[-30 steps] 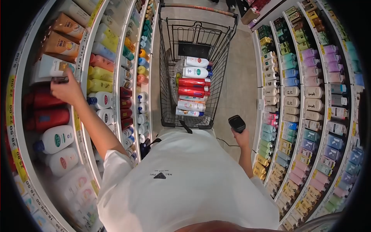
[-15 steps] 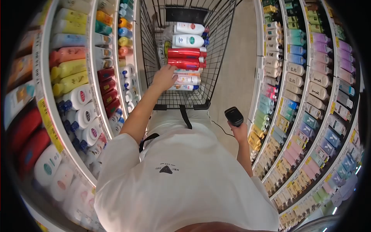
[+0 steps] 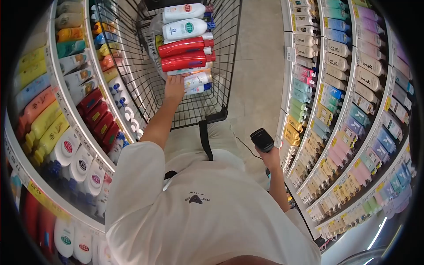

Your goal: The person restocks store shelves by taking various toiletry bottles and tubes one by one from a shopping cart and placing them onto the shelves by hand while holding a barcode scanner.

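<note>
My left hand (image 3: 175, 88) reaches into the wire shopping cart (image 3: 222, 115), its fingers on the left end of a white bottle with an orange label (image 3: 198, 79). The fingers look curled round that end, partly hidden. Above it in the cart lie two red bottles (image 3: 183, 61) and two white bottles (image 3: 184, 29), all on their sides. A white bottle with a blue cap (image 3: 197, 89) lies just below. On the right, over the floor, my right hand (image 3: 270, 155) is closed on a black handheld scanner (image 3: 262, 140) with a cable.
Shelves of bottles in many colours curve along the left (image 3: 84, 150). More shelves (image 3: 349, 119) with bottles and tubes line the right side. A grey tiled floor (image 3: 254, 66) lies between the cart and the right shelves. A black strap (image 3: 205, 140) hangs at the cart's near edge.
My left hand has come from the left shelf into the cart, down to the white bottles. The cart has shifted up and left in view. The scanner stays in my right hand.
</note>
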### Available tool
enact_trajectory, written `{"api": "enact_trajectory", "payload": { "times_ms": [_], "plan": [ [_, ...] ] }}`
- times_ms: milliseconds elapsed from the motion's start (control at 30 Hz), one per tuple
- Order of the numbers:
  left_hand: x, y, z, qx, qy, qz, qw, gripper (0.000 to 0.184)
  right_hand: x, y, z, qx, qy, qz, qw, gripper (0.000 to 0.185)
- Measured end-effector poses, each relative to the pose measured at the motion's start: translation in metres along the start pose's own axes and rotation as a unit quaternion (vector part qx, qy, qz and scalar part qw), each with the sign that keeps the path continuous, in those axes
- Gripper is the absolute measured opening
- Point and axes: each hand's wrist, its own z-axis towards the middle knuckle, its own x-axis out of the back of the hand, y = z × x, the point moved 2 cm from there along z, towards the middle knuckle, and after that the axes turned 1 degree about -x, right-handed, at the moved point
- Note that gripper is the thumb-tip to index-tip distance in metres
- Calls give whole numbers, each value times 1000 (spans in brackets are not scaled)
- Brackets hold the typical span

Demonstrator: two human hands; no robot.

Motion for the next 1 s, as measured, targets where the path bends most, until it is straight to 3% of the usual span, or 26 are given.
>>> {"api": "enact_trajectory", "payload": {
  "times_ms": [67, 233, 400, 500, 567, 667, 1000],
  "plan": [
    [-6, 4, 0, -5, 4, 50, 999, 84, 0, 2, -4, -64, -6, 9, 998, 30],
    [34, 3, -23, 30, -84, -111, 990, 86, -5, -10, 3, -31, -18, 18, 999, 30],
    [56, -6, -43, 7, -49, -88, 995, 89, -9, -28, 9, 16, 9, 58, 998, 30],
    [52, -3, -35, -14, -60, -80, 995, 88, -10, -29, 4, -29, -23, 58, 998, 30],
    [47, 4, -29, 4, -53, -79, 995, 88, -19, -7, 5, 44, 29, 58, 997, 29],
    [37, 10, -21, 8, -58, -78, 995, 91, -18, -2, -2, -25, -17, 46, 999, 29],
    [22, 3, -13, -4, -7, -79, 997, 75, -29, 22, -7, -39, -39, 45, 997, 33]
  ]
}}
